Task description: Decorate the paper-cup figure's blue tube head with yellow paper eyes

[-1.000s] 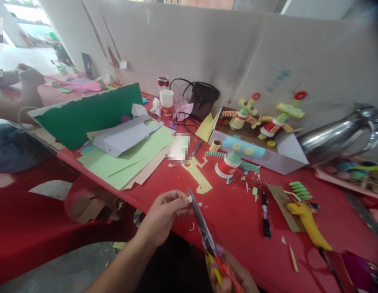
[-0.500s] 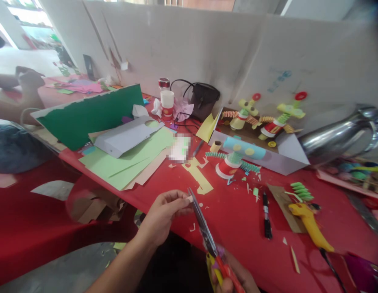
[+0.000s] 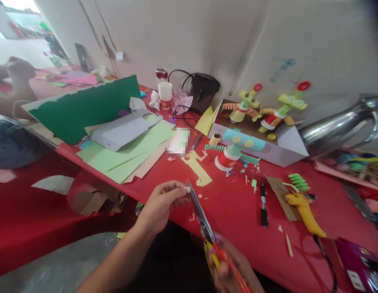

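Between thumb and fingertips my left hand (image 3: 164, 203) pinches a small pale piece of paper (image 3: 187, 189). My right hand (image 3: 228, 264) is closed on the red and yellow handles of a pair of scissors (image 3: 202, 217). The blade tips touch or nearly touch the paper piece; the blades look almost closed. Just beyond the hands lies a cut yellow paper scrap (image 3: 198, 171) with tiny offcuts around it. A paper-cup figure (image 3: 227, 158) with a blue tube head and green folded arms stands past the scissors.
A yellow glue gun (image 3: 306, 213) and a black pen (image 3: 263, 207) lie at the right. Green paper sheets (image 3: 131, 158) spread at the left. A box (image 3: 259, 152) holds two similar figures, beside a metal jug (image 3: 338, 126). Another person's arm (image 3: 18, 81) shows far left.
The view has shifted slightly, so the table things sit a little higher and further left. My hands keep the same hold on the paper piece and scissors; the blades look slightly nearer closed.
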### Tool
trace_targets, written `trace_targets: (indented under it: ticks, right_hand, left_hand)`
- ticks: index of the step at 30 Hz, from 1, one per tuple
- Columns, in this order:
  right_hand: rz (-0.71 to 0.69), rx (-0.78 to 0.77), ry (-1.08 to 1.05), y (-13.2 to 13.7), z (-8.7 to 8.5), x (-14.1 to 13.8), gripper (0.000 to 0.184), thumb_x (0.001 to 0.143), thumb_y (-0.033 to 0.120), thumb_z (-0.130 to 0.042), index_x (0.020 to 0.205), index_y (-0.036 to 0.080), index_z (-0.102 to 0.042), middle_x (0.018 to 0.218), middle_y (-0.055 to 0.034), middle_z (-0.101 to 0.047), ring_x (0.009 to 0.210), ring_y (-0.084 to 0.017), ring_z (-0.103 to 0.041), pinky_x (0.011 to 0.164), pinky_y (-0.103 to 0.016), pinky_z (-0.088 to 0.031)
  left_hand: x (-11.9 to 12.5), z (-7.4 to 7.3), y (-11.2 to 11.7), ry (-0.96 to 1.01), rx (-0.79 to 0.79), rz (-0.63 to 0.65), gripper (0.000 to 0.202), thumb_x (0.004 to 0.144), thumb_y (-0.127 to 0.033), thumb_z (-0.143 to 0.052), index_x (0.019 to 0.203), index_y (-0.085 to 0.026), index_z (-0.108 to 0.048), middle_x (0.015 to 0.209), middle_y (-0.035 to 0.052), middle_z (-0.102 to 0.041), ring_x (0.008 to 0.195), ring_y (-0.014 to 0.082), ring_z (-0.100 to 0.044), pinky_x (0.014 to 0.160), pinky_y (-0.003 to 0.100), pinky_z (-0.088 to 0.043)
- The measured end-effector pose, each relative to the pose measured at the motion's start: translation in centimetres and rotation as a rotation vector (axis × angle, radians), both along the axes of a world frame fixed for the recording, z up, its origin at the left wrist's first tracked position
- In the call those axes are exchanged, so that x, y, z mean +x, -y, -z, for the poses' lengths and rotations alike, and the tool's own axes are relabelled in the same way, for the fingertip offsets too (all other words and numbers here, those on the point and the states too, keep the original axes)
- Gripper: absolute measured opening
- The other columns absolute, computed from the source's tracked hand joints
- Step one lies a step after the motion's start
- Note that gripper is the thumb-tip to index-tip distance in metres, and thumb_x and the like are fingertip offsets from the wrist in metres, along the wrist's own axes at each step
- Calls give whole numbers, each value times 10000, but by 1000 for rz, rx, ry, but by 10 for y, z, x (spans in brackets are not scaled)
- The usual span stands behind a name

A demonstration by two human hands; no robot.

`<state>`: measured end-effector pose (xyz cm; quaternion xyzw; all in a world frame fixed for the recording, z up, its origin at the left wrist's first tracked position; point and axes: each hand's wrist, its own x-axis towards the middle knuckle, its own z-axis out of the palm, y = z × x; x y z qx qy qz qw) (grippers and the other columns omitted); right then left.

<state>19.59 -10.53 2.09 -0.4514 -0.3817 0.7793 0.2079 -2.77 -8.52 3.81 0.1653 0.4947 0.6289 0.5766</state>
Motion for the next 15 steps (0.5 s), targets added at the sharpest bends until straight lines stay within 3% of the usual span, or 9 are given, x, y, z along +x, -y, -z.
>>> trace_targets:
  ticks: [6,15]
  right_hand:
    - [-66,58,8,4,-13,0,696,692,723,-743,1133,193,-650,600,48,-480,386,-31,-300,338,-167,-199]
    - [-83,60,23,3,-9,0,743,684,738,-735,1175,188,-646,610,41,-486,408,-45,-303,351,-171,-199]
  left_hand:
    - [3,2,3,-36,-30,25,212,649,-296,-851,723,-149,-719,762,33,-687,721,130,-633,780,290,-565]
    - [5,8,5,-67,-37,9,222,680,-336,-843,737,-158,-723,753,24,-689,709,114,-622,783,260,-526]
